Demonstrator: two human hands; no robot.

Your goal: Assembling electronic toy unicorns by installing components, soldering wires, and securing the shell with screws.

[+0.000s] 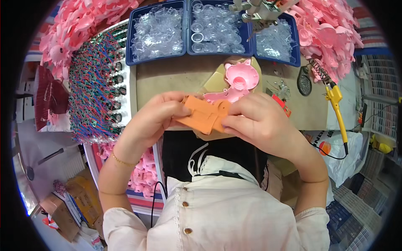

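Both hands grip an orange plastic housing [203,113], a roughly rectangular piece with raised ridges, held up over the table's near edge. My left hand [159,113] pinches its left end between thumb and fingers. At the right end, the thumb and fingers of my right hand [259,117] close on it. Just beyond, a pink animal-shaped plastic shell [245,76] lies open side up in a tan fixture [214,83]. The orange housing and my right hand cover part of the shell's near end.
Blue bins [189,29] of clear plastic parts stand at the back, under a metal machine head [261,12]. Wired circuit boards [94,88] cover the left side. Pink parts [331,35] pile up at both back corners. A yellow soldering iron [336,100] rests at right near a dark round tin [304,80].
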